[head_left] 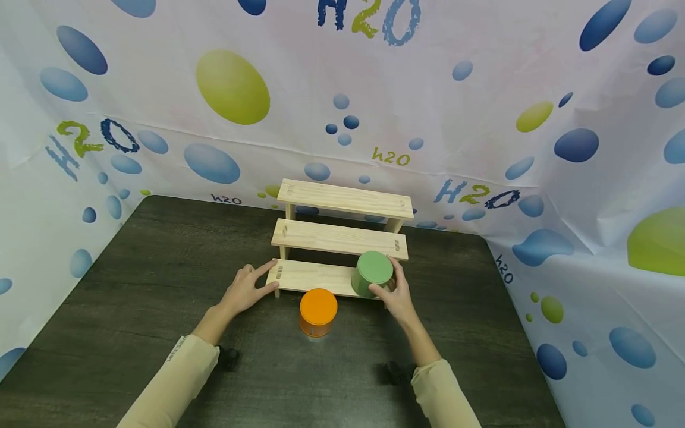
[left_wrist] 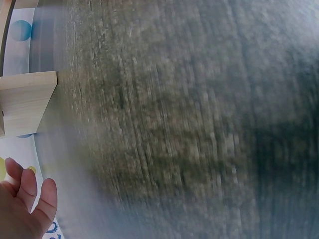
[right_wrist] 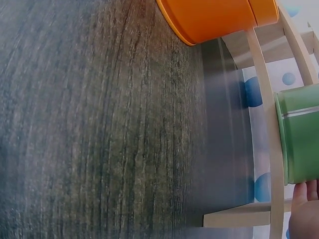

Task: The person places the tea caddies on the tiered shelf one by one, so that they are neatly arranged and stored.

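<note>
A three-tier wooden shelf rack (head_left: 316,276) stands at the back of the dark table. On the right end of its lowest board is a green lidded canister (head_left: 373,267). My right hand (head_left: 397,298) grips that canister from the right, thumb at the front and fingers round the far side. At the board's left end, my left hand (head_left: 243,291) touches the edge with outstretched index finger and thumb; its other fingers (left_wrist: 47,196) are held loosely away in the left wrist view. An orange lidded canister (head_left: 318,310) stands upright on the table before the rack, between my hands.
The rack's middle board (head_left: 337,238) and top board (head_left: 345,199) rise stepwise behind the lowest one. A white curtain (head_left: 299,77) with blue and green spots hangs close behind the rack and along both sides of the dark table (head_left: 160,267).
</note>
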`<state>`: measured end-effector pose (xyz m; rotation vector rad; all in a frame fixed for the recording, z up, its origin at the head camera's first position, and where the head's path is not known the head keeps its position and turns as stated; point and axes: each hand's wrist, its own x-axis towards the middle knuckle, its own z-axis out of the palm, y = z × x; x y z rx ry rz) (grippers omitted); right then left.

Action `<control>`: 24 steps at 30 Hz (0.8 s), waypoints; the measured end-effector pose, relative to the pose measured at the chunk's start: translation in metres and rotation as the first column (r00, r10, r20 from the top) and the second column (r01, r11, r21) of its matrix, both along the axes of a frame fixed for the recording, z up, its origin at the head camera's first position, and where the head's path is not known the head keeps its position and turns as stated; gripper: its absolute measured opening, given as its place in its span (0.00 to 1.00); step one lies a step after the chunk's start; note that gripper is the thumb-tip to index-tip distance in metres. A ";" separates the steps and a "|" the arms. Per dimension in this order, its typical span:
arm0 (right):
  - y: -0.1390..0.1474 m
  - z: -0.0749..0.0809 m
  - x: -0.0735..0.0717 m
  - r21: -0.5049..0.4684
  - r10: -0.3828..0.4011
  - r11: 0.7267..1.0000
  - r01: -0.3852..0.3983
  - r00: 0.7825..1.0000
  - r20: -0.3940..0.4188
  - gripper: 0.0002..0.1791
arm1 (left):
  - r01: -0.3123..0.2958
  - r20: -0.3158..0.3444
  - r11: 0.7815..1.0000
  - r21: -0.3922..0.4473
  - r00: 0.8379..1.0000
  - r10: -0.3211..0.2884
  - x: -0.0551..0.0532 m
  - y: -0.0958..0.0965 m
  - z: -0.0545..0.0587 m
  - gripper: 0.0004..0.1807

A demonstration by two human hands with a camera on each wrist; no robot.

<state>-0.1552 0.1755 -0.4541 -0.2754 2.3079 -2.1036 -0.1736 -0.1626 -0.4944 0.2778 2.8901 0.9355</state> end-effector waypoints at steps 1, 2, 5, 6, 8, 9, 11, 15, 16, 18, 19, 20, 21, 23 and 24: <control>0.000 0.000 0.000 -0.002 0.002 1.000 -0.002 1.000 0.004 0.41 | 0.001 -0.001 1.000 0.000 1.000 -0.001 0.000 0.000 0.000 0.36; 0.000 0.001 0.000 -0.002 0.002 1.000 -0.002 1.000 0.004 0.41 | 0.002 -0.002 1.000 0.001 1.000 -0.002 0.000 0.000 0.000 0.36; 0.001 -0.003 -0.002 -0.007 -0.001 1.000 0.001 1.000 0.003 0.41 | 0.004 0.000 1.000 0.002 1.000 -0.004 0.000 0.000 0.000 0.36; 0.002 -0.007 -0.003 -0.004 -0.003 1.000 0.003 1.000 -0.002 0.41 | 0.005 0.001 1.000 0.002 1.000 -0.005 0.000 0.000 0.001 0.36; 0.005 -0.014 -0.006 -0.007 -0.006 1.000 0.006 1.000 -0.011 0.41 | 0.005 0.003 1.000 0.000 1.000 -0.005 0.000 0.000 0.001 0.36; 0.006 -0.018 -0.007 -0.008 -0.003 1.000 0.003 1.000 -0.014 0.42 | 0.005 0.005 1.000 -0.002 1.000 -0.005 0.000 0.000 0.001 0.36; 0.009 -0.023 -0.009 0.004 0.001 1.000 -0.001 1.000 -0.018 0.42 | 0.006 0.004 1.000 -0.002 1.000 -0.006 0.000 0.000 0.001 0.36; 0.011 -0.022 -0.006 0.004 -0.002 1.000 0.002 1.000 -0.010 0.42 | 0.009 0.005 1.000 0.001 1.000 -0.009 0.000 0.001 -0.001 0.36; 0.011 -0.020 -0.005 0.006 -0.006 1.000 0.006 1.000 -0.014 0.42 | 0.009 0.005 1.000 0.001 1.000 -0.009 0.000 0.001 -0.001 0.36; 0.011 -0.016 -0.002 0.007 -0.012 1.000 0.012 1.000 -0.028 0.42 | 0.008 0.004 1.000 0.004 1.000 -0.008 0.000 0.001 -0.001 0.36; 0.010 -0.013 -0.001 0.011 -0.013 1.000 0.013 0.999 -0.040 0.41 | 0.007 0.002 1.000 0.005 1.000 -0.007 0.000 0.000 -0.001 0.36; 0.010 -0.011 0.001 0.015 -0.012 1.000 0.013 0.999 -0.053 0.41 | 0.006 0.000 1.000 0.008 1.000 -0.006 0.000 0.000 -0.001 0.36; 0.009 -0.009 0.003 0.023 -0.012 1.000 0.013 0.998 -0.064 0.41 | 0.003 -0.003 1.000 0.009 1.000 -0.003 0.000 0.000 -0.001 0.36; 0.009 -0.005 0.006 0.035 -0.012 0.999 0.015 0.997 -0.078 0.41 | 0.003 -0.007 1.000 0.013 1.000 -0.003 0.000 0.000 -0.001 0.36; 0.009 -0.005 0.007 0.040 -0.015 0.999 0.018 0.997 -0.078 0.41 | 0.004 -0.008 1.000 0.013 1.000 -0.004 0.000 0.000 -0.001 0.36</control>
